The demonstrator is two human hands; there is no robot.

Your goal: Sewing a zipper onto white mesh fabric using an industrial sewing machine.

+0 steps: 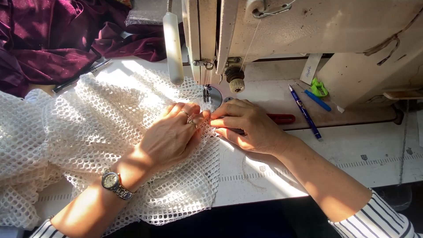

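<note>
Filling the upper right of the view, the cream sewing machine [317,31] stands on the pale desk [352,154], with its needle area at about 12 o'clock from the two hands. Next in size is the white mesh fabric [88,132], which spreads over the desk from 9 o'clock to the centre; its right edge lies under the hands and reaches up to the needle. A dark purple velvet cloth [48,39] is heaped at 10 o'clock, touching the far edge of the mesh.

The left hand [169,136] lies flat on the mesh with the fingers together and stretched toward 1 o'clock, pressing the fabric down, not gripping it. It wears rings, and a metal wristwatch [113,183] sits on the wrist. The right hand [251,125] is at 3 o'clock from the left one, just beside it; its fingers are bent and pinch the edge of the mesh, the fingertips meeting those of the left hand.

A blue pen [304,112] lies at 2 o'clock from the right hand, a red-handled tool [282,118] is just behind that hand, and a small green clip [319,87] rests further at 1 o'clock.
</note>
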